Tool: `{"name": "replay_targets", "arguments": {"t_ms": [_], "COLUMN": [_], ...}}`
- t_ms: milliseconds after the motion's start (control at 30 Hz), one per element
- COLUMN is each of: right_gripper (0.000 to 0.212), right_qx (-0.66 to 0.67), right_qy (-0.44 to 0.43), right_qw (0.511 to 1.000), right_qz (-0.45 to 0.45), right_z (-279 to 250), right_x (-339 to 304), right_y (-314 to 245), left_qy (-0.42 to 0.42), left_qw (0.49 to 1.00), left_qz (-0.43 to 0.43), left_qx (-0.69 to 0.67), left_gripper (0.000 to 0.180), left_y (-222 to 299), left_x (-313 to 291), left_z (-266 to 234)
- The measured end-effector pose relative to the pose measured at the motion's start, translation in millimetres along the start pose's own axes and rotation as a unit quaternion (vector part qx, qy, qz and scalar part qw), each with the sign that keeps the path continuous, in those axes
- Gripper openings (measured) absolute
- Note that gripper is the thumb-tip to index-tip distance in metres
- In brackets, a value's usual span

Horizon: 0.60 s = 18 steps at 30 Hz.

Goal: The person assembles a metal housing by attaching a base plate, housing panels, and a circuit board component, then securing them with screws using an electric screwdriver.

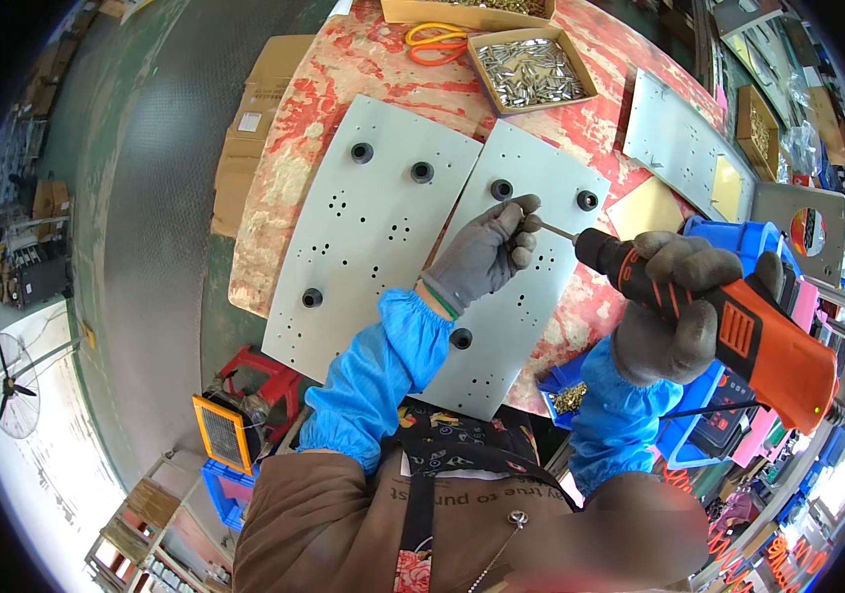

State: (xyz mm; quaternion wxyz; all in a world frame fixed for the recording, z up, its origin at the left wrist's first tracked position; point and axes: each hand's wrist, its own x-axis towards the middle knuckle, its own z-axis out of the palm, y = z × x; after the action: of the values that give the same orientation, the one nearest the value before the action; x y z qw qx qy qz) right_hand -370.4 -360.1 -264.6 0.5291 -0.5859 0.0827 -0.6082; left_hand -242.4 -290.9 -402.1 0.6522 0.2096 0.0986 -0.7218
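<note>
An orange-and-black cordless drill driver (773, 361) lies right of the frame's centre, angled so that its slim bit (556, 231) points toward the upper left. The right hand (665, 341), in a grey glove, is wrapped around the driver's body. The left hand (482, 257), gloved alike, has its thumb and fingertips drawn together at the bit's tip; whether a small screw sits between them cannot be told.

Beneath the hands, at centre, is a pale grey perforated metal panel (541, 163), with three black round feet (588, 201) showing on it. A similar panel (373, 208) lies just left of it, also with three such feet in view. Both lie on a blotchy red-and-cream tabletop (289, 158).

At the top of the frame, a shallow cardboard box (551, 103) holds silver metal fasteners (531, 74), with orange-handled scissors (441, 43) just to its left. Another metal panel (670, 128) lies at upper right, above blue plastic bins (739, 235). Brass-coloured fasteners (571, 398) fill part of a bin near the right blue sleeve cover (610, 425). An orange-framed heater (225, 435) stands at lower left, and a fan (9, 387) shows at far left.
</note>
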Motion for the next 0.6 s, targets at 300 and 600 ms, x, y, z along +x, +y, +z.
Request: {"name": "replay_targets", "arguments": {"t_ms": [300,600], "right_gripper": [0.065,0.066], "right_qx": [-0.012,0.009], "right_qy": [-0.02,-0.048], "right_qw": [1.0,0.998], "right_qz": [-0.014,-0.033], "right_z": [6.7,14.1], "right_x": [-1.8,-0.5], "right_y": [4.8,3.8], "left_qy": [0.001,-0.045], "left_qw": [0.998,0.998], "left_qz": [0.002,0.018], "left_qx": [-0.057,-0.039], "left_gripper": [0.027,0.031], "left_y": [-3.9,-4.6], "left_x": [-0.8,-1.9], "left_z": [-11.1,-16.8]}}
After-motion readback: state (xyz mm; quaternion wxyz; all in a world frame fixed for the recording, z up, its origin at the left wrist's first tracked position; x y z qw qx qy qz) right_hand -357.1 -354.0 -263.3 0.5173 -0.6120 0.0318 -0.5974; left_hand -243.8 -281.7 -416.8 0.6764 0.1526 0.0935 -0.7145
